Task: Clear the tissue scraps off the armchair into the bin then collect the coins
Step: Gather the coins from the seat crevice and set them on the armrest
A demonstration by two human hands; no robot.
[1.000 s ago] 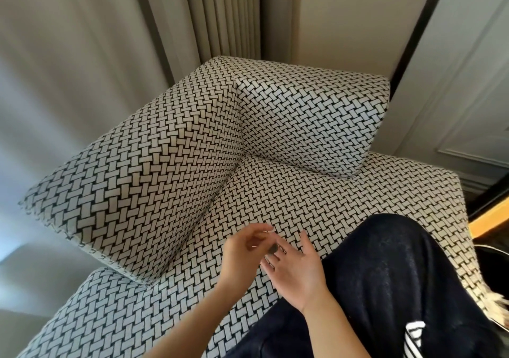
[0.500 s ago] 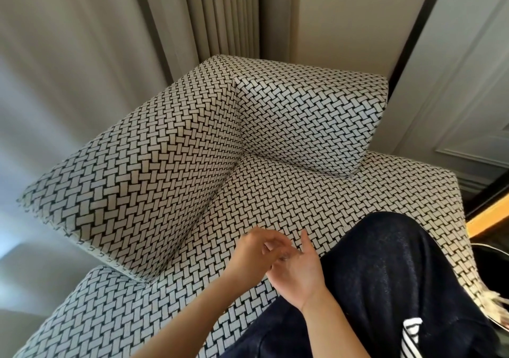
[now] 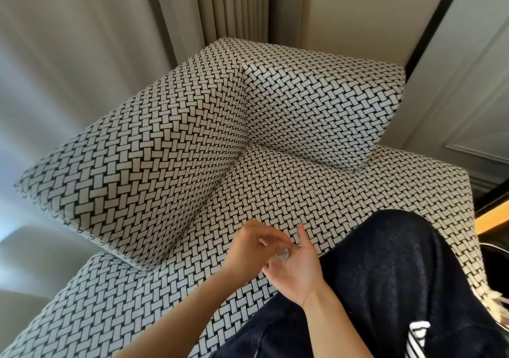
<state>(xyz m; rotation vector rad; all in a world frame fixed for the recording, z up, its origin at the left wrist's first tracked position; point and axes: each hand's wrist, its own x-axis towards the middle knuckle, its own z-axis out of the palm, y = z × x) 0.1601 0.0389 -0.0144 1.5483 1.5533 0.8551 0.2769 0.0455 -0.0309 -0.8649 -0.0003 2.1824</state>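
- Where the two hands meet, a small round silver coin (image 3: pixel 282 253) sits pinched at the fingertips of the left hand (image 3: pixel 249 247), whose fingers curl in around it.
- The right hand (image 3: pixel 297 268) lies open, palm up, directly under the coin, fingers spread and touching the left fingertips.
- Both hands hover just above the seat of the black-and-white basket-weave armchair (image 3: pixel 170 143).
- A leg in dark navy trousers (image 3: pixel 385 275) rests on the seat beside the right hand.
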